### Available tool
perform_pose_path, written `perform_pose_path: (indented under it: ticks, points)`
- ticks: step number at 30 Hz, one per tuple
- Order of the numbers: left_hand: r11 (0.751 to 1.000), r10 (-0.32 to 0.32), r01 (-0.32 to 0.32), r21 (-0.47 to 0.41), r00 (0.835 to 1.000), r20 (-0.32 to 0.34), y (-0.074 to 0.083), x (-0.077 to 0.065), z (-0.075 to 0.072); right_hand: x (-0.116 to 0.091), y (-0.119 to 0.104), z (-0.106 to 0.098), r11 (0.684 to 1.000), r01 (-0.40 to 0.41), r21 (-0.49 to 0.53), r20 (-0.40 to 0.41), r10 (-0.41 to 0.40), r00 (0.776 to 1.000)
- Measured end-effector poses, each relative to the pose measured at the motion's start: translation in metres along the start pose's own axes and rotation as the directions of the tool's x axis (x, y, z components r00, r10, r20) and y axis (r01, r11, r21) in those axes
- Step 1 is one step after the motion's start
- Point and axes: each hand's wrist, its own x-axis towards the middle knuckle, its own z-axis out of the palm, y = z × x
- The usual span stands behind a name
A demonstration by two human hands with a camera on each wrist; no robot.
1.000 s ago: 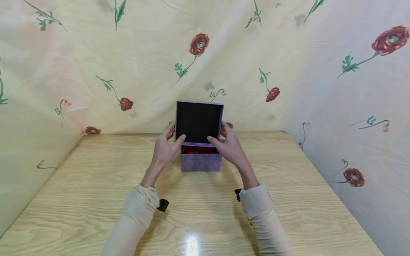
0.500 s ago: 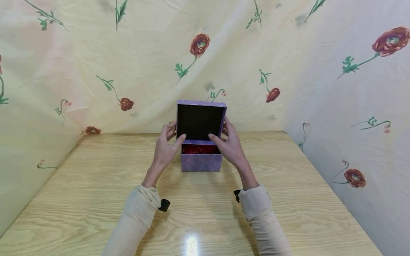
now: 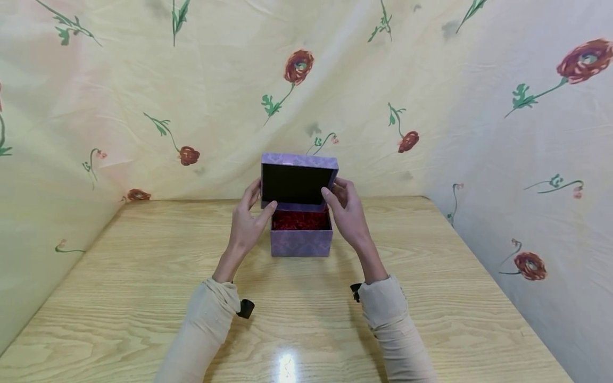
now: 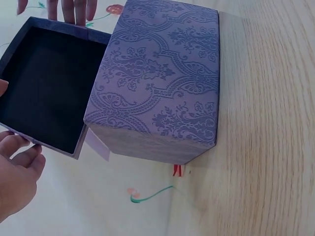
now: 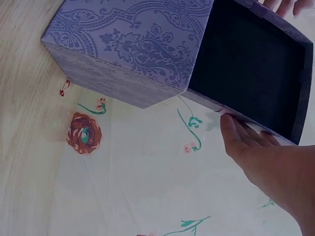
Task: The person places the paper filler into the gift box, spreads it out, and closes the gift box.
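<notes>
A purple patterned box (image 3: 300,243) stands on the table with red shredded filling (image 3: 300,220) inside. Over its back part the box lid (image 3: 299,160) is held tilted, its black inside facing me. My left hand (image 3: 246,221) grips the lid's left side, thumb at the lower front corner and fingers along the outer wall. On the other side my right hand (image 3: 348,213) holds the right wall, thumb at its front edge. Both wrist views show the embossed box wall (image 4: 162,69) close up, with fingers of both hands at opposite sides of the lid (image 5: 251,64).
The wooden table (image 3: 158,298) reaches back to a cream cloth (image 3: 215,96) with a red flower print, which also hangs at the left and right. A black wrist device (image 3: 246,308) sits at the left cuff, another (image 3: 355,292) at the right.
The lid has tipped forward from nearly upright, so more of its purple top rim and of the red filling shows. The right thumb has slid right and up to the lid's edge.
</notes>
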Motion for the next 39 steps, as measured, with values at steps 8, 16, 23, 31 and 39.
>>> perform_pose_path:
  ticks: [8,16,23,31,39]
  points:
    - [0.997,0.072,-0.072,-0.032,0.997,-0.003,-0.029,0.005,0.003,0.001,0.001,0.004,0.998,0.061,0.026,-0.145,-0.057,0.988]
    - [0.995,0.041,-0.040,-0.087,0.999,0.016,-0.030,0.003,0.005,0.001,0.001,0.009,0.996,0.085,0.035,-0.239,-0.075,0.968]
    - [0.990,0.116,-0.116,-0.076,0.993,-0.005,-0.033,0.003,0.007,0.000,0.002,0.011,0.999,0.051,-0.003,-0.308,-0.050,0.950]
    - [0.995,0.086,-0.087,-0.050,0.996,-0.019,-0.029,0.004,0.007,-0.003,0.006,0.010,0.996,0.084,-0.006,-0.250,-0.083,0.965]
    - [0.998,0.039,-0.040,-0.051,0.999,-0.012,-0.024,0.005,0.006,-0.005,0.012,0.003,0.994,0.105,0.008,-0.141,-0.103,0.985]
